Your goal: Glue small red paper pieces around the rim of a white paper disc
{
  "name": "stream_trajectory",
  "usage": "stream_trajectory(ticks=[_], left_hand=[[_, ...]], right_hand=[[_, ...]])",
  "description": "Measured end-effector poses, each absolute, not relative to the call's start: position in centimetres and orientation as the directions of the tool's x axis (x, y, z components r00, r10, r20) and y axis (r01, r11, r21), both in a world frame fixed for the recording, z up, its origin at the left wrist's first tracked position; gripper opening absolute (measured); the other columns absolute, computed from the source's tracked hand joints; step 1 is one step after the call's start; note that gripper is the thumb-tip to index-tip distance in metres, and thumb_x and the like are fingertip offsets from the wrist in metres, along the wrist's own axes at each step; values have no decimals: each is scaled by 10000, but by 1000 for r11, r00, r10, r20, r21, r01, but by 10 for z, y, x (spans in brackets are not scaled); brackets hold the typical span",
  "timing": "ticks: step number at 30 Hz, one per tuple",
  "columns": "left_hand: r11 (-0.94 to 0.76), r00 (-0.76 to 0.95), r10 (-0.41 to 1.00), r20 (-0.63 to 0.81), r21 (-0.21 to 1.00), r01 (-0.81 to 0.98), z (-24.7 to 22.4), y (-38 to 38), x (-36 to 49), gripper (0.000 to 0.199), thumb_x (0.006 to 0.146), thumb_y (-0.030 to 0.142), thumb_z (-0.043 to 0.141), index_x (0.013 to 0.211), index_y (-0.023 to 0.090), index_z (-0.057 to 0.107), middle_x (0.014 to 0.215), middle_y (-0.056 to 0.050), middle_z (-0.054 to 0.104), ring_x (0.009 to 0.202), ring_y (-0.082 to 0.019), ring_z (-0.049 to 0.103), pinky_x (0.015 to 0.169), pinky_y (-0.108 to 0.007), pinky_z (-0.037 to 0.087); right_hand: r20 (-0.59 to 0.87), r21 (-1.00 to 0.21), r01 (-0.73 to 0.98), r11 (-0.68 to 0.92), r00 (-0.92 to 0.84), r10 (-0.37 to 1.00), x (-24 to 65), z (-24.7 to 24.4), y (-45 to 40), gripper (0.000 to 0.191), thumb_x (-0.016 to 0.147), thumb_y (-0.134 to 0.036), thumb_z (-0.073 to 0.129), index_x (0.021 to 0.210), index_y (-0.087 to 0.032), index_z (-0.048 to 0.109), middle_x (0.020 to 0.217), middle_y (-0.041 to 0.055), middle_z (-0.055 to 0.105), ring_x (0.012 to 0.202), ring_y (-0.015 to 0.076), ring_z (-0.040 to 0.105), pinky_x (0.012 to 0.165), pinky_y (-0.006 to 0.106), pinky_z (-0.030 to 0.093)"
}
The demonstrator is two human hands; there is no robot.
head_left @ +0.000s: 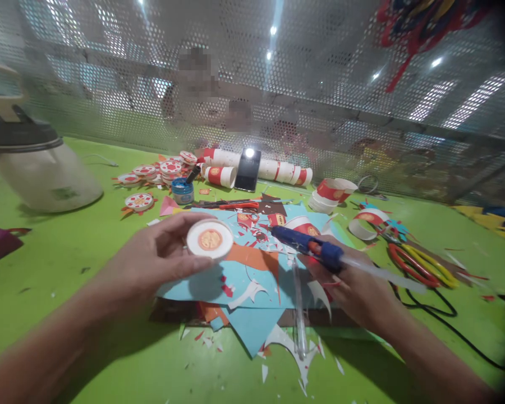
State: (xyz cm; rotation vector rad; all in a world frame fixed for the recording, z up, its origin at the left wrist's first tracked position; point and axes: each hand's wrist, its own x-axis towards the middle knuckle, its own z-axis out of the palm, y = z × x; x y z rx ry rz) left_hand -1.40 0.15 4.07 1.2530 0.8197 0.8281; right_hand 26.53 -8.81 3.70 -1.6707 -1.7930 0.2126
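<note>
Between thumb and fingers, my left hand (pixel 151 252) grips a round white paper cup base (pixel 210 240) with an orange-red emblem facing me. My right hand (pixel 353 286) is closed around a blue hot glue gun (pixel 311 246), its nozzle pointing left towards the cup base but apart from it. A clear glue stick sticks out of the gun's rear. Beneath both hands lie light blue paper sheets (pixel 193 286), with an orange paper strip (pixel 252 257) and many red and white scraps on them. Another clear glue stick (pixel 298 314) lies between the hands.
Red-and-white paper discs (pixel 170 167) are heaped at the back left near a blue jar (pixel 182 192). A phone (pixel 248 171) leans on a row of stacked cups (pixel 269 168). Scissors with red and yellow handles (pixel 421 264) and a black cord lie right; a large jug (pixel 37 163) stands left.
</note>
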Motion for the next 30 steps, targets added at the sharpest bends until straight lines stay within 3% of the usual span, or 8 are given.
stream_trajectory(ticks=[5, 10, 14, 18, 20, 25, 30], left_hand=[[79, 298, 954, -38, 989, -127, 50, 9, -18, 579, 575, 321, 887, 1106, 260, 667, 1097, -42, 729, 1033, -303, 667, 759, -338, 595], [139, 283, 955, -89, 977, -162, 47, 8, -13, 589, 564, 291, 904, 1096, 254, 654, 1104, -47, 725, 958, -265, 691, 660, -288, 596], [121, 342, 938, -50, 974, -190, 44, 7, -14, 548, 578, 291, 899, 1076, 239, 677, 1078, -50, 732, 922, -231, 694, 640, -251, 580], [93, 377, 926, -14, 977, -193, 41, 10, -17, 564, 601, 292, 887, 1129, 254, 693, 1070, -49, 740, 946, -229, 685, 694, -253, 572], [96, 407, 913, -11, 977, -189, 39, 11, -17, 543, 613, 290, 879, 1125, 256, 702, 1068, -50, 742, 933, -231, 686, 715, -275, 572], [113, 490, 871, -32, 984, -136, 27, 12, -14, 430, 628, 275, 866, 1030, 209, 730, 1008, -72, 743, 865, -219, 685, 740, -312, 557], [182, 491, 868, -79, 969, -165, 20, 11, -13, 346, 698, 267, 822, 1024, 204, 723, 1090, -72, 721, 961, -200, 658, 770, -276, 525]], right_hand=[[341, -348, 912, 216, -92, 936, 278, 43, -84, 196, 875, -291, 587, 1041, -194, 618, 938, 62, 663, 804, 212, 617, 720, 315, 482], [349, -358, 919, 168, -35, 936, 303, 54, -87, 216, 829, -364, 654, 934, -176, 649, 800, 34, 614, 708, 189, 567, 667, 301, 462], [310, -248, 967, 62, 19, 951, 321, 53, -85, 235, 796, -395, 671, 847, -166, 670, 774, 35, 603, 706, 196, 577, 655, 302, 476], [300, -168, 986, 14, 37, 953, 326, 38, -78, 155, 764, -256, 666, 877, -155, 701, 805, 51, 609, 754, 212, 590, 653, 297, 482], [302, -140, 990, 10, 33, 953, 326, 29, -75, 206, 737, -175, 649, 932, -147, 709, 847, 65, 610, 781, 219, 592, 672, 301, 483], [294, -105, 993, 46, -13, 956, 325, 10, -72, 393, 737, -123, 598, 1122, -152, 670, 987, 105, 602, 917, 255, 592, 829, 372, 501], [295, -63, 995, 74, -53, 954, 330, 16, -84, 360, 773, -189, 598, 1121, -125, 664, 1116, 177, 602, 1064, 340, 550, 935, 499, 457]])
